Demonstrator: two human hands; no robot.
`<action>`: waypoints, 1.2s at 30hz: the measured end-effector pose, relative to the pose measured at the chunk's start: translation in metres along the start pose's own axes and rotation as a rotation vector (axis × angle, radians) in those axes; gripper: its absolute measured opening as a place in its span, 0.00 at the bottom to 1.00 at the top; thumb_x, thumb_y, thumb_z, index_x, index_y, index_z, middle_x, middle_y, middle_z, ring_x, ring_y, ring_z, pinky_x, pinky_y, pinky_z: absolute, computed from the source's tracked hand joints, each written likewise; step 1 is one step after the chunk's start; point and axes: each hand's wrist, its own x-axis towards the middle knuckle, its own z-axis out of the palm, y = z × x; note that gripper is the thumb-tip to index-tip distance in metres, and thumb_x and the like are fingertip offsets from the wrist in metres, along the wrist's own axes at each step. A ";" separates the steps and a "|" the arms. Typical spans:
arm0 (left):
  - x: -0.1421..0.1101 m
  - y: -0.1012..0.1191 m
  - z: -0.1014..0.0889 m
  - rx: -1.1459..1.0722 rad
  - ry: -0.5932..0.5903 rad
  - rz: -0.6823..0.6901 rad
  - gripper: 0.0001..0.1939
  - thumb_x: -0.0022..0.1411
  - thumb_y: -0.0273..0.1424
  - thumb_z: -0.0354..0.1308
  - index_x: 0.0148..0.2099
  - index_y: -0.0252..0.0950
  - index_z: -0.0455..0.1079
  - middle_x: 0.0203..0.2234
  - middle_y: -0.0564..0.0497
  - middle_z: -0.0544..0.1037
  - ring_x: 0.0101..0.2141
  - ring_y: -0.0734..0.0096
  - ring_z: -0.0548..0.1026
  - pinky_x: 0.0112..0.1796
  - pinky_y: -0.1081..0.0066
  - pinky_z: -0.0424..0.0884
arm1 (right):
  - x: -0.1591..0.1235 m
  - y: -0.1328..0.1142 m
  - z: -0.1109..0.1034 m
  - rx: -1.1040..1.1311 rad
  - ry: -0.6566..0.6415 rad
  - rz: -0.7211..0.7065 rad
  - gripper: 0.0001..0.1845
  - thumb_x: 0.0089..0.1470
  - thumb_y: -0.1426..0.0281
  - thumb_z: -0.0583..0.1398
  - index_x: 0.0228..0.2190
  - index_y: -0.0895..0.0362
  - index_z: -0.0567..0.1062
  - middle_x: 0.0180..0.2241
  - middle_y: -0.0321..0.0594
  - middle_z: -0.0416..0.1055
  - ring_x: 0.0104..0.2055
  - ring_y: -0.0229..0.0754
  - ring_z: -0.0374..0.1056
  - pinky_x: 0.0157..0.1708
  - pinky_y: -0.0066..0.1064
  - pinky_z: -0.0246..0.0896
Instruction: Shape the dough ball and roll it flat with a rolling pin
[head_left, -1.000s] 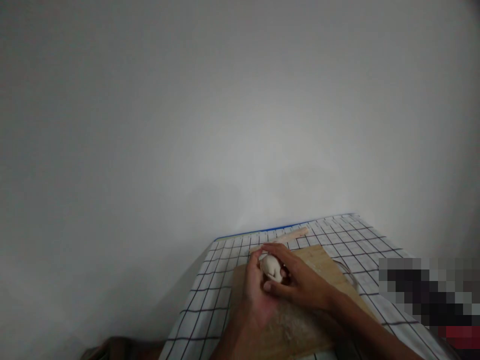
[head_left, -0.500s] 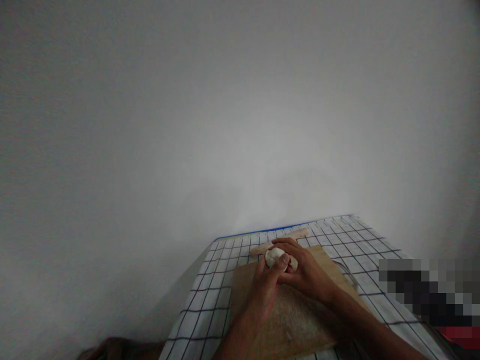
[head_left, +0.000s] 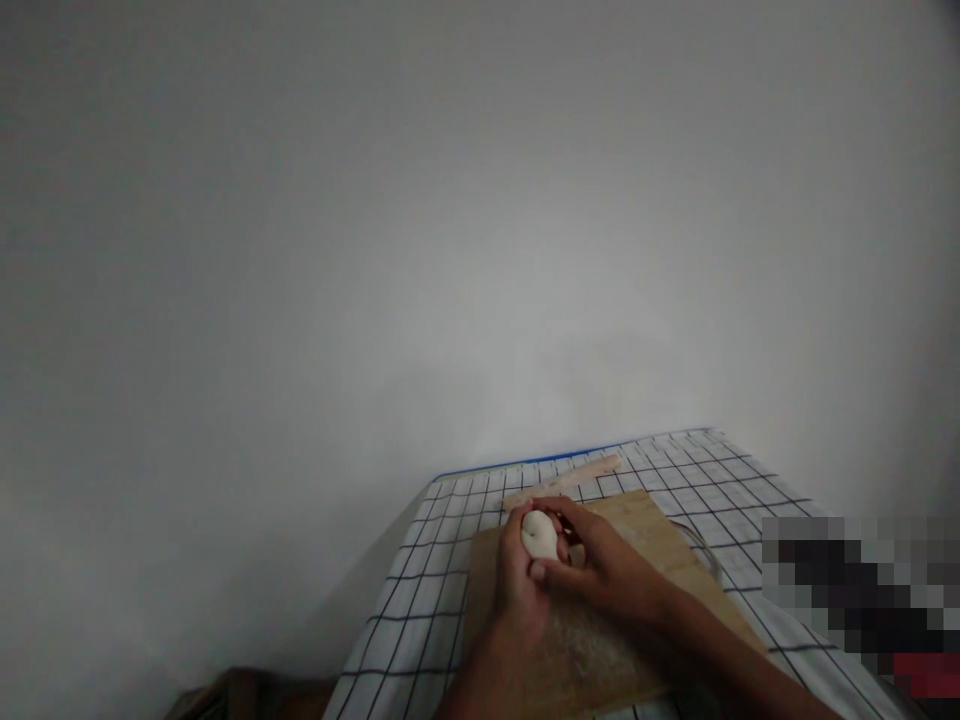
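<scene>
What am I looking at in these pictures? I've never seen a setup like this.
There's no machine here: these are a person's bare hands, seen from a camera worn on that person's head, looking forward and down. The left hand and right hand are cupped around a pale lump, probably dough. Beneath them is a wooden board with whitish dust on it, lying on a checked tablecloth. Just beyond the board lies a pale stick, perhaps a rolling pin. Behind everything is a plain wall.
</scene>
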 end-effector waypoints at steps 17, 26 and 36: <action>-0.021 -0.012 0.018 0.330 0.029 -0.009 0.40 0.56 0.65 0.58 0.50 0.32 0.76 0.34 0.43 0.82 0.35 0.58 0.79 0.27 0.71 0.65 | -0.002 -0.002 0.007 0.093 0.244 0.110 0.18 0.69 0.56 0.54 0.49 0.54 0.75 0.37 0.37 0.75 0.39 0.42 0.71 0.37 0.30 0.65; -0.025 -0.019 0.020 0.292 0.084 0.139 0.30 0.62 0.57 0.60 0.48 0.34 0.79 0.41 0.43 0.83 0.47 0.56 0.79 0.42 0.67 0.73 | -0.002 0.000 0.018 -0.046 0.329 -0.056 0.18 0.71 0.61 0.50 0.51 0.55 0.75 0.42 0.42 0.77 0.43 0.44 0.73 0.44 0.34 0.66; -0.024 -0.010 0.025 0.164 -0.047 0.060 0.35 0.57 0.61 0.61 0.48 0.32 0.76 0.31 0.46 0.81 0.22 0.71 0.74 0.17 0.76 0.58 | -0.001 -0.003 -0.004 0.185 0.190 0.104 0.33 0.65 0.57 0.60 0.67 0.49 0.60 0.58 0.48 0.68 0.49 0.47 0.73 0.40 0.37 0.75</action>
